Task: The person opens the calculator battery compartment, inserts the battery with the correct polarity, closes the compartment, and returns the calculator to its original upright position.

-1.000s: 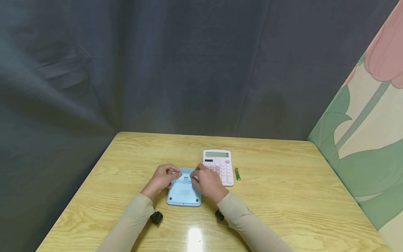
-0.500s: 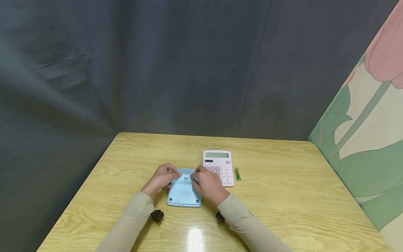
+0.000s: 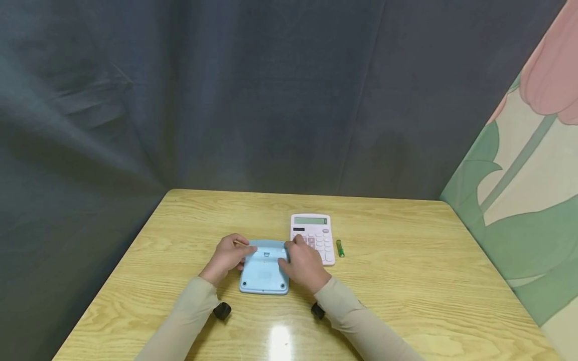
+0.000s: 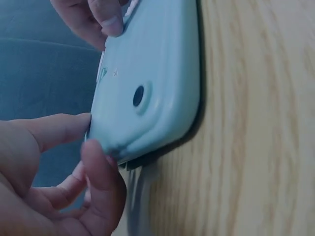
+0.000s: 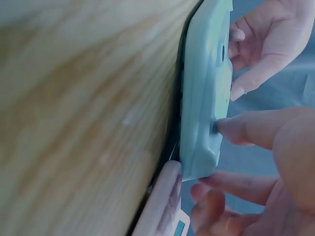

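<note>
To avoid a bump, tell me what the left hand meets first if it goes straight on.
Likely the blue calculator: in the head view, the left hand has its thumb over the left edge; exact contact is unclear.

light blue device (image 3: 264,277), pale pink calculator (image 3: 326,243), yellow wood-grained table (image 3: 406,271), flower-patterned backdrop (image 3: 537,250)

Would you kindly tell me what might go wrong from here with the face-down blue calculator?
If turned over, the blue calculator might knock the pink calculator close beside it. The right hand, which partly hides the pink calculator in the head view, might press a key.
</note>
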{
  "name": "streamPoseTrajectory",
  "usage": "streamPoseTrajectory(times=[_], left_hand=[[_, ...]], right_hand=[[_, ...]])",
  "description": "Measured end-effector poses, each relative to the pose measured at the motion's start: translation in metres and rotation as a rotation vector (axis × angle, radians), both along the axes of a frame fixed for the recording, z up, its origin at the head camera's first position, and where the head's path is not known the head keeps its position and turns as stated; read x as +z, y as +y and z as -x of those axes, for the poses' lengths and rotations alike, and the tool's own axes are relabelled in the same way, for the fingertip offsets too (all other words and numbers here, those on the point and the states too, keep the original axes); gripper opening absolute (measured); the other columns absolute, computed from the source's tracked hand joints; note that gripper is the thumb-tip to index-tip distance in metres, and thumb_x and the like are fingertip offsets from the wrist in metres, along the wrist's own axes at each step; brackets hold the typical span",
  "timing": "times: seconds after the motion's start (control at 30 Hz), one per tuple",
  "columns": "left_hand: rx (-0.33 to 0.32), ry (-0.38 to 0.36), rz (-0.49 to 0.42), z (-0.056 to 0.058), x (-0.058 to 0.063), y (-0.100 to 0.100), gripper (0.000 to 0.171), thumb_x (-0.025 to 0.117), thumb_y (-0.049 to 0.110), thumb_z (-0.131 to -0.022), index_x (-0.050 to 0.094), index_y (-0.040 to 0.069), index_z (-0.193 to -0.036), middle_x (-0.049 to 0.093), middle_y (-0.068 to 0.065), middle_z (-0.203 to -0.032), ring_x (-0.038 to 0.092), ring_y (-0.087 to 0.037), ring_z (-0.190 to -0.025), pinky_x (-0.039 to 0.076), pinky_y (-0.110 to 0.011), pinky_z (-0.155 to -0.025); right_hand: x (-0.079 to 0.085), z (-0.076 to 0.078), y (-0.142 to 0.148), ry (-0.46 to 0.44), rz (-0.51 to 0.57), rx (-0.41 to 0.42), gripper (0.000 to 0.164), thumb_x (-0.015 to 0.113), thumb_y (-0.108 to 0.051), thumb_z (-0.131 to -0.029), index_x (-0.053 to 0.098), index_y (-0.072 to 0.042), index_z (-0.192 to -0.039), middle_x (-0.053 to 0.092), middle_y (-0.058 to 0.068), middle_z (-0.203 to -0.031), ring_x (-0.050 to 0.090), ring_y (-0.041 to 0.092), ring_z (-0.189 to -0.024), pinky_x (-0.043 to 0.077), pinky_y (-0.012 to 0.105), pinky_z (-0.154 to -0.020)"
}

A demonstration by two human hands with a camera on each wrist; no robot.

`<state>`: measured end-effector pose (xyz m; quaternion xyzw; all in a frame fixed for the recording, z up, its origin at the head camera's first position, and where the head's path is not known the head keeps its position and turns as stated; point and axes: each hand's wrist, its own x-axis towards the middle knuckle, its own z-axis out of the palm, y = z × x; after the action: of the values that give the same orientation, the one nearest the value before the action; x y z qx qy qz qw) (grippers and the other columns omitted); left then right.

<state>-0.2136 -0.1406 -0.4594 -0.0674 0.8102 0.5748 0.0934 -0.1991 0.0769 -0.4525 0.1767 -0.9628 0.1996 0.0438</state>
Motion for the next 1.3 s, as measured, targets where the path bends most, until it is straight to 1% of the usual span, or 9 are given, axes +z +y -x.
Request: streamPoseTrajectory(times=[0.1, 0.27, 0.33, 0.47, 0.63, 0.77, 0.9, 1.1, 1.3], left_hand=[[-0.003, 0.026, 0.081, -0.003, 0.003, 0.000, 0.031, 0.074, 0.016, -0.091, 0.061, -0.001, -0.114, 0.062, -0.013, -0.093, 0.057, -0.017, -0.063, 0.053, -0.028, -0.051], [-0.031, 0.079, 0.199, -0.009, 0.010, 0.004, 0.033, 0.074, 0.015, -0.092, 0.062, -0.003, -0.116, 0.063, -0.015, -0.099, 0.061, -0.019, -0.061, 0.056, -0.030, -0.052], [-0.043, 0.085, 0.227, -0.011, 0.014, 0.006, 0.034, 0.072, 0.013, -0.092, 0.061, -0.005, -0.119, 0.062, -0.016, -0.100, 0.062, -0.020, -0.063, 0.057, -0.030, -0.052], [-0.058, 0.082, 0.265, -0.011, 0.017, 0.008, 0.036, 0.071, 0.011, -0.093, 0.060, -0.007, -0.122, 0.060, -0.013, -0.097, 0.061, -0.019, -0.066, 0.057, -0.029, -0.052], [-0.059, 0.070, 0.274, -0.013, 0.017, 0.010, 0.040, 0.072, 0.012, -0.092, 0.060, -0.008, -0.124, 0.056, -0.010, -0.092, 0.059, -0.017, -0.061, 0.056, -0.028, -0.051], [-0.058, 0.076, 0.277, -0.014, 0.016, 0.011, 0.042, 0.072, 0.012, -0.093, 0.059, -0.009, -0.126, 0.056, -0.010, -0.091, 0.059, -0.016, -0.058, 0.055, -0.028, -0.050], [-0.056, 0.080, 0.273, -0.014, 0.016, 0.011, 0.042, 0.069, 0.014, -0.094, 0.059, -0.010, -0.128, 0.059, -0.012, -0.095, 0.062, -0.018, -0.062, 0.056, -0.029, -0.052], [-0.045, 0.079, 0.243, -0.013, 0.015, 0.011, 0.040, 0.064, 0.015, -0.097, 0.060, -0.009, -0.128, 0.064, -0.017, -0.105, 0.064, -0.019, -0.070, 0.059, -0.030, -0.056], [-0.025, 0.071, 0.207, -0.010, 0.012, 0.011, 0.039, 0.061, 0.016, -0.098, 0.059, -0.011, -0.127, 0.065, -0.019, -0.104, 0.066, -0.019, -0.068, 0.060, -0.030, -0.058]], right_hand=[[0.000, -0.001, 0.000, -0.016, -0.024, -0.034, 0.042, 0.074, -0.033, -0.088, 0.072, 0.003, -0.109, 0.060, 0.014, -0.099, 0.052, 0.016, -0.066, 0.046, 0.028, -0.049], [0.003, -0.003, -0.001, 0.014, -0.056, -0.100, 0.036, 0.073, -0.038, -0.088, 0.074, -0.002, -0.090, 0.057, 0.009, -0.085, 0.049, 0.015, -0.060, 0.042, 0.031, -0.043], [0.004, -0.004, -0.001, 0.016, -0.055, -0.117, 0.034, 0.073, -0.038, -0.088, 0.074, -0.004, -0.084, 0.057, 0.008, -0.081, 0.049, 0.015, -0.058, 0.041, 0.032, -0.042], [0.005, -0.003, -0.001, 0.007, -0.032, -0.124, 0.032, 0.074, -0.036, -0.087, 0.073, -0.006, -0.078, 0.056, 0.005, -0.077, 0.048, 0.015, -0.057, 0.039, 0.031, -0.042], [0.003, -0.003, -0.002, 0.031, -0.018, -0.104, 0.031, 0.074, -0.032, -0.087, 0.071, -0.003, -0.076, 0.056, 0.006, -0.078, 0.048, 0.014, -0.056, 0.039, 0.030, -0.041], [0.003, -0.006, -0.003, 0.057, -0.019, -0.097, 0.032, 0.073, -0.031, -0.087, 0.071, -0.001, -0.077, 0.056, 0.008, -0.080, 0.048, 0.015, -0.056, 0.041, 0.030, -0.041], [0.004, -0.006, -0.004, 0.076, -0.030, -0.092, 0.033, 0.073, -0.032, -0.087, 0.072, 0.001, -0.081, 0.057, 0.009, -0.083, 0.048, 0.016, -0.057, 0.041, 0.030, -0.041], [0.005, -0.010, -0.004, 0.099, -0.012, -0.066, 0.038, 0.072, -0.032, -0.088, 0.073, 0.006, -0.094, 0.061, 0.018, -0.099, 0.051, 0.015, -0.058, 0.043, 0.026, -0.042], [0.008, -0.014, -0.005, 0.203, 0.028, -0.038, 0.039, 0.073, -0.032, -0.088, 0.072, 0.007, -0.097, 0.058, 0.016, -0.095, 0.046, 0.011, -0.051, 0.038, 0.023, -0.039]])
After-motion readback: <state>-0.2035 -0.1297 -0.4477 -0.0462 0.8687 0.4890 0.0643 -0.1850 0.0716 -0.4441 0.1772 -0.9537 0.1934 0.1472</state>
